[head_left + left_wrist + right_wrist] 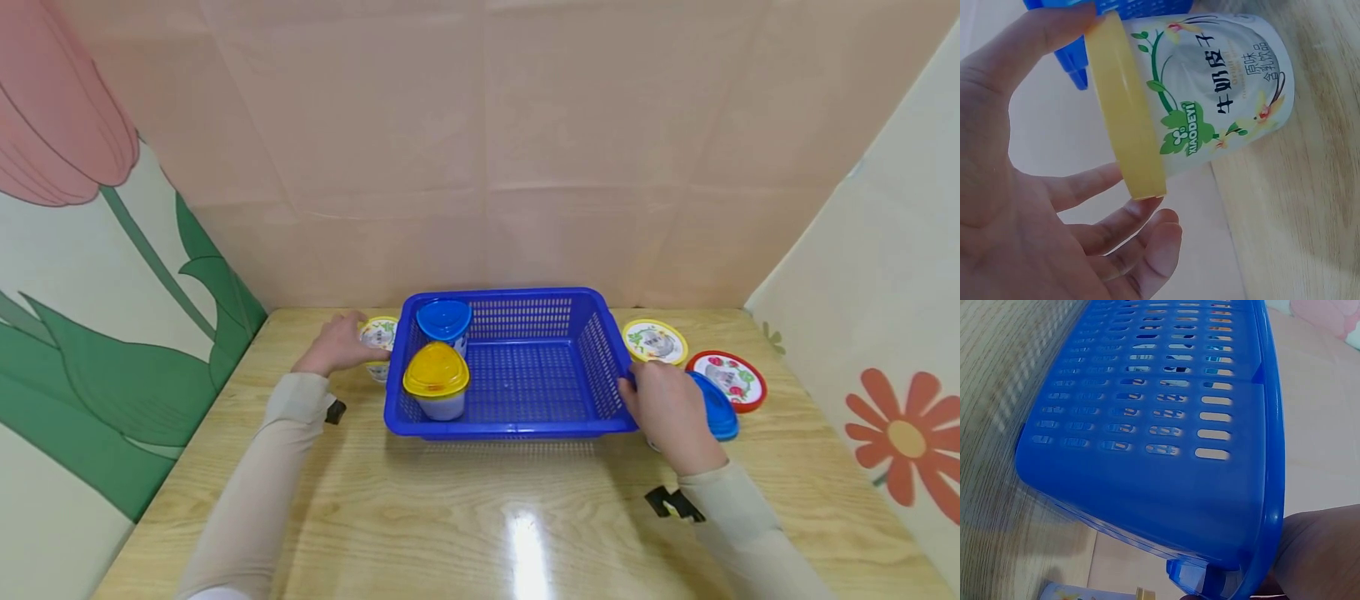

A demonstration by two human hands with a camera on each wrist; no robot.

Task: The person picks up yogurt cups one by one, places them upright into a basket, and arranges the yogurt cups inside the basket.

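Observation:
At the left side of the blue plastic basket [510, 429], my left hand [341, 343] holds a printed milk-drink cup [1210, 87] by its yellow lid [1125, 112]. The thumb lies on one side of the lid and fingertips touch the opposite side. My right hand [671, 408] grips the basket's rim near its front right corner; its fingers are partly hidden in the right wrist view. Inside the basket, along its left side, stand a blue-lidded container [444, 319] and, nearer me, a yellow-lidded container [437, 371].
Right of the basket are a yellow-rimmed round tub [655, 340], a red-rimmed round tub [726, 379] and a blue-lidded container [718, 410], partly covered by my right hand. Walls close off the wooden table [450, 525] at the back and both sides.

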